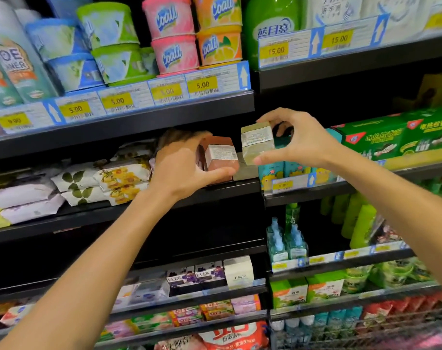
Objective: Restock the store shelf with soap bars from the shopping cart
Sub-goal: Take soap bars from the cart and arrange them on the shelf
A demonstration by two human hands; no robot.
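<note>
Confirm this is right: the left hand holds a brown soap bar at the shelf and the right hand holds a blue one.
Not quite. In the head view the right hand holds a pale olive-green soap bar, not a blue one. The left hand does hold the brown soap bar at the shelf.

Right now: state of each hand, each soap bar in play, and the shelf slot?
left hand: closed around the brown soap bar
brown soap bar: gripped, at the shelf edge
right hand: pinching the olive soap bar
olive soap bar: held upright above a grey bar
grey bar: lying on the shelf
shelf: partly stocked
</note>
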